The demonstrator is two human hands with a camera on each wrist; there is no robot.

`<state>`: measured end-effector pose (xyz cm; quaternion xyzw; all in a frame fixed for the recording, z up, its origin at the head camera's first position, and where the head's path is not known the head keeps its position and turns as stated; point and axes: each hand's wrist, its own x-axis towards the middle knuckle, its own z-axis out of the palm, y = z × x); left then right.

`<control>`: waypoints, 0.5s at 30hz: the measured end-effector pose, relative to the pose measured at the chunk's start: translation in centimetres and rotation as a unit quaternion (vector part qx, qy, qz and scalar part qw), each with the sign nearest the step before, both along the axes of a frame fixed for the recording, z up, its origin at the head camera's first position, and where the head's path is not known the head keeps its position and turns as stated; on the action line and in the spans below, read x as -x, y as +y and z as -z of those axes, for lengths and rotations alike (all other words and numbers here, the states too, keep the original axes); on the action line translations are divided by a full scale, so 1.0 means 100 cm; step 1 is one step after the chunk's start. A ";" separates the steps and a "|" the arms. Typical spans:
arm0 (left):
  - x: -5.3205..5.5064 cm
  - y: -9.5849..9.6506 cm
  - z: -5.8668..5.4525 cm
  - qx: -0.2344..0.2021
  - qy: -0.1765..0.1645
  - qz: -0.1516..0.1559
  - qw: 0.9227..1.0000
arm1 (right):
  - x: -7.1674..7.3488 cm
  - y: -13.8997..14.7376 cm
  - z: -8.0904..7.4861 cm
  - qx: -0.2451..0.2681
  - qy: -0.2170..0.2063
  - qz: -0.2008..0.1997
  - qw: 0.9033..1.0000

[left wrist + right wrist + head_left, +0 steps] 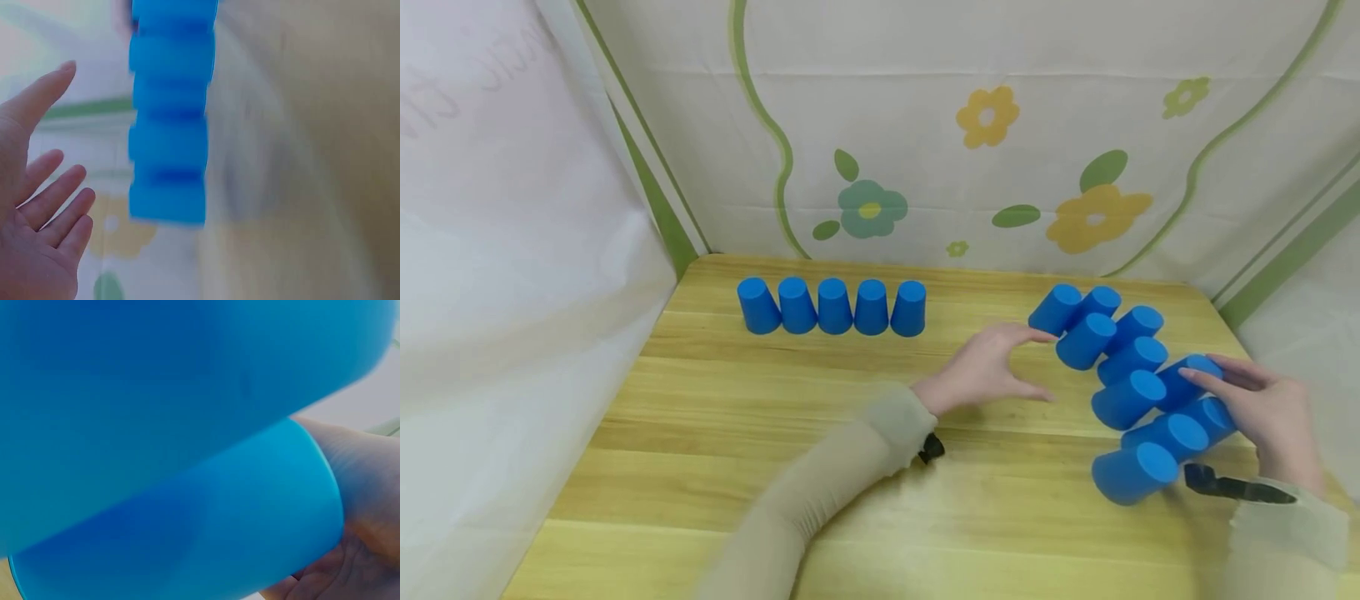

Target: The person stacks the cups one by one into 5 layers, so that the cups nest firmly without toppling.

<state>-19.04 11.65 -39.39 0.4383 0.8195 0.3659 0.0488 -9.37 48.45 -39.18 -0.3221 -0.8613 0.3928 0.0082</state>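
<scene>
Several upside-down blue cups stand in a cluster on the right of the table in the head view. My right hand [1273, 408] grips one blue cup [1186, 387] near its top at the cluster's right side, thumb on one side and fingers on the other. To the left of the cluster, my left hand [981, 371] is spread, its index fingertip close to a nearer cup [1084, 343]. In the left wrist view that hand's palm and fingers [47, 219] hold nothing. Large cups [187, 525] hide most of the right hand in the right wrist view.
A straight row of several blue cups [833, 307] stands upside down at the back left of the wooden table [700, 433]. Behind it hangs a flowered white curtain [910, 100], and a white cloth [527, 292] hangs along the left side.
</scene>
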 end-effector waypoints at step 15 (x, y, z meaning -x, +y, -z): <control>-0.058 0.067 0.020 -0.015 -0.111 0.080 0.990 | 0.000 -0.001 0.001 -0.001 0.007 0.000 1.000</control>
